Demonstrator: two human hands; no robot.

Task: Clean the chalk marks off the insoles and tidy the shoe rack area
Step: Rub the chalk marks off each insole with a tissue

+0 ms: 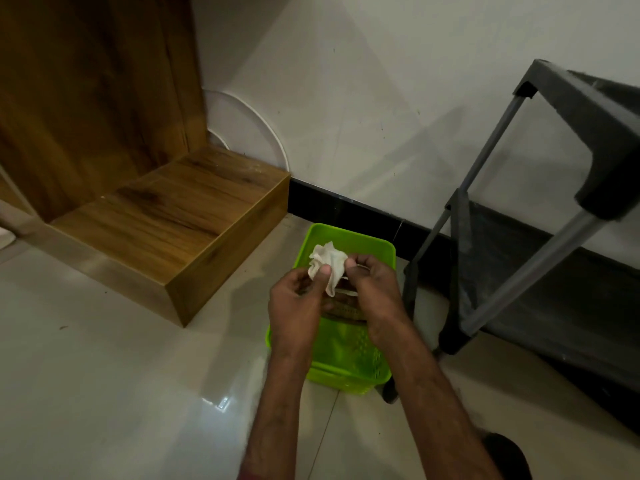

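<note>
Over the green plastic basket (346, 233) on the floor, both hands are working a crumpled white cloth (327, 261). The left hand (298, 306) is pinching it between thumb and curled fingers, and the right hand (374, 292) is gripping its other edge, fingers curled. Beneath them, inside the basket, something brownish (343, 308) is lying, perhaps an insole; I cannot tell, nor am I seeing any chalk. The grey shoe rack (588, 133) is standing just beside the basket, against the wall. To my eye the wiping is barely under way, and the tidying is not yet done.
</note>
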